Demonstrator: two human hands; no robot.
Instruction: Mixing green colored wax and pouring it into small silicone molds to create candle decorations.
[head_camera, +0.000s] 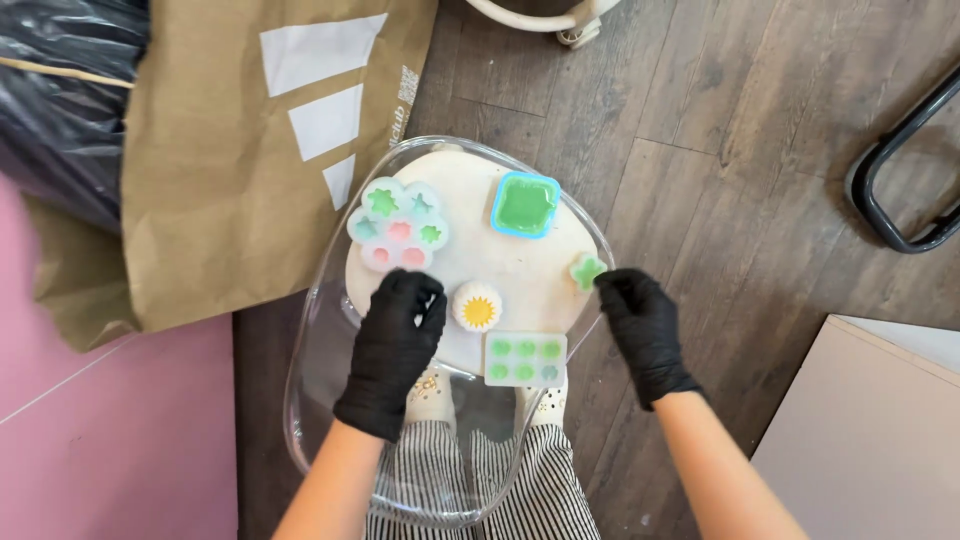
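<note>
five moulds (398, 225) lie between left hand (392, 350) and right hand (645, 335).

**Packaging in view: one paper bag, one plastic bag**

I log a brown paper bag (240, 160) lying flat on the floor at upper left, its right edge just beside the clear plastic chair. It is tan kraft paper, creased, with three slanted white bars printed on its face and a small block of white print near the right edge. Partly under its top-left corner I see a black plastic bag (60, 90), glossy and crumpled. I find no signs or screens.
</note>
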